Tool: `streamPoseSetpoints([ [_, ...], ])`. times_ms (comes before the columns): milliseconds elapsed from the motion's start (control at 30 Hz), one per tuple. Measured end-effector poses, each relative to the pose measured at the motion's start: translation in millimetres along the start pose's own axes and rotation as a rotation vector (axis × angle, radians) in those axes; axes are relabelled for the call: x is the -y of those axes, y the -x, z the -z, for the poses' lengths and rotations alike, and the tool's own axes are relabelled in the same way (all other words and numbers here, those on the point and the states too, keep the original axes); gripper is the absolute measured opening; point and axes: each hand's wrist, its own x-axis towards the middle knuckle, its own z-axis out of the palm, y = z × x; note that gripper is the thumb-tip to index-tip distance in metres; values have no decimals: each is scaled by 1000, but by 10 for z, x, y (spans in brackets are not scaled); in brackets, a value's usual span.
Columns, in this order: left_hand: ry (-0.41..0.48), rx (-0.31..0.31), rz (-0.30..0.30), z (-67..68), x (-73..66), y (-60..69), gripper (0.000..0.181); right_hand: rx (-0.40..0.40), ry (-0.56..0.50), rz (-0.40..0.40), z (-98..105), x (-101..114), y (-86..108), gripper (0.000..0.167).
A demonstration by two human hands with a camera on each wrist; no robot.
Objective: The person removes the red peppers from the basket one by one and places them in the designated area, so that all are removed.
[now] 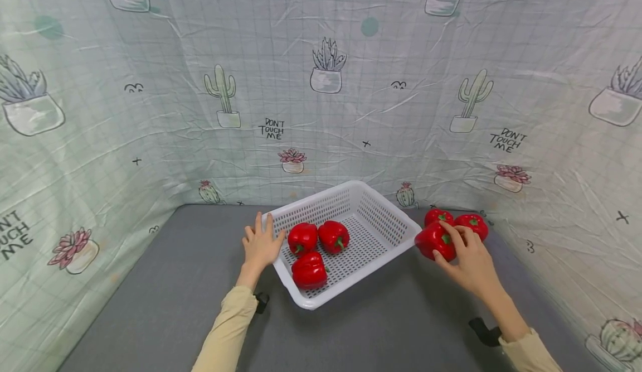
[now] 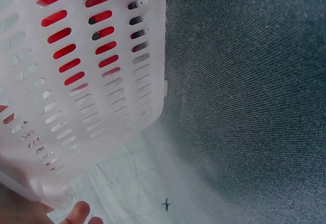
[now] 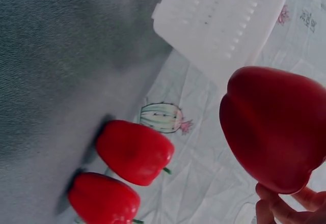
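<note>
A white perforated basket (image 1: pixel 371 257) (image 2: pixel 30 81) (image 3: pixel 209 25) holds three red bell peppers (image 1: pixel 309 270) in its left part. At its left rim, my left hand (image 1: pixel 263 245) rests with fingers spread; fingertips (image 2: pixel 79 213) show low in the left wrist view. My right hand (image 1: pixel 470 263) (image 3: pixel 293 206) grips a red bell pepper (image 1: pixel 432 241) (image 3: pixel 275 127) by the basket's right corner; in the right wrist view it is raised off the table. Just behind it are two more peppers (image 1: pixel 473 224) (image 3: pixel 135 151).
The dark grey table (image 1: pixel 165 283) (image 2: pixel 244 81) (image 3: pixel 61 71) lies under everything. A pale sheet (image 1: pixel 371 110) printed with cacti hangs behind and along both sides. Dark straps (image 1: pixel 484 332) show near both wrists.
</note>
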Motion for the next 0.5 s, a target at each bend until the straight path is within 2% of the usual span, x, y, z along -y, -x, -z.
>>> streamPoseSetpoints([
  [233, 4, -8, -7, 21, 1, 1, 67, 12, 57, -108, -50, -62, 33, 68],
  [500, 4, -3, -5, 1, 2, 0, 68, 78, 160, -224, -179, -181, 61, 66],
])
